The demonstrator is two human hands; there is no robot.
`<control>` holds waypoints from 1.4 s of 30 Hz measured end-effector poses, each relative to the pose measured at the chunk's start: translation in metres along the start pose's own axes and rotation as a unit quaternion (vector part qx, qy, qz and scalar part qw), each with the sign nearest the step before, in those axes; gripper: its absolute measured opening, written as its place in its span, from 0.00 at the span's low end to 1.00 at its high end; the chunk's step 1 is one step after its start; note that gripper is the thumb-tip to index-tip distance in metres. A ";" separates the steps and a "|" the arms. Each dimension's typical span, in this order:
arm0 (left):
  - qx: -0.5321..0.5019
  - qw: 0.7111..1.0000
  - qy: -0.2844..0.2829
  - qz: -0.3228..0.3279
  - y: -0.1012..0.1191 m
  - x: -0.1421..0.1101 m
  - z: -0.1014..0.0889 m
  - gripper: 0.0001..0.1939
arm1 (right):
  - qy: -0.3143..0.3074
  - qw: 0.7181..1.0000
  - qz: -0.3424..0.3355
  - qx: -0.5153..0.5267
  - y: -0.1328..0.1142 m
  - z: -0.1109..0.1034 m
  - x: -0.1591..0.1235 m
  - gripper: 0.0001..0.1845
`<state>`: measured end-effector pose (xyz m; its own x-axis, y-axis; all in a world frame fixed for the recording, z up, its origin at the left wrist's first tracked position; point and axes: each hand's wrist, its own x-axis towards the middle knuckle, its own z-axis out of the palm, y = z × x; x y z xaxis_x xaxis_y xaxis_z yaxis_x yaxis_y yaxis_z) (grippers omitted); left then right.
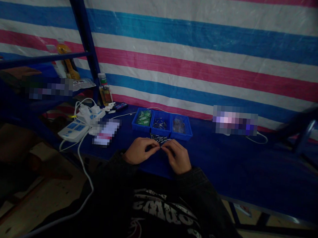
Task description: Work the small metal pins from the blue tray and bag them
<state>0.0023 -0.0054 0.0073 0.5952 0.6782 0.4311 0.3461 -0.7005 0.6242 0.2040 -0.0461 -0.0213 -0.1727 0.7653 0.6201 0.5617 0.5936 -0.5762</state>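
Observation:
My left hand (pixel 140 151) and my right hand (pixel 178 156) meet over the table's front part, fingertips pinched together. Something tiny sits between them, too small to make out. Just beyond my fingers lies a loose pile of thin dark-and-silver rod-shaped pieces (pixel 159 138). Behind it, three joined blue bins stand in a row. The left bin (pixel 141 128) holds green pieces in clear wrapping, the middle bin (pixel 160 132) thin metallic pieces like those in the pile, and the right bin (pixel 181 136) clear, pale pieces.
On the left of the blue table (pixel 226 163) lie a white power strip (pixel 72 132) with cables and a blurred-out phone-like object (pixel 107 131). A drink bottle (pixel 105 91) stands behind. Another blurred object (pixel 235 121) is at right. Another person's hand (pixel 23 72) shows beyond the blue frame.

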 end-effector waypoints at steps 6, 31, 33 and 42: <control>0.008 1.000 0.017 -0.012 -0.002 -0.001 0.001 0.07 | 0.045 0.999 0.003 0.001 -0.002 -0.001 0.000 0.06; 0.004 1.000 0.002 0.012 0.002 -0.001 -0.002 0.09 | -0.007 1.000 0.005 0.007 -0.004 0.000 0.000 0.08; 0.004 1.000 0.005 0.011 0.002 -0.001 -0.002 0.09 | -0.008 1.000 0.011 0.007 -0.004 0.000 0.000 0.07; 0.012 1.000 0.009 0.005 0.001 0.000 -0.001 0.09 | 0.007 1.000 0.008 0.006 -0.006 -0.001 0.001 0.05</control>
<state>0.0014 -0.0058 0.0081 0.5855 0.6754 0.4485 0.3581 -0.7117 0.6043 0.2011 -0.0492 -0.0169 -0.1524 0.7708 0.6186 0.5548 0.5847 -0.5919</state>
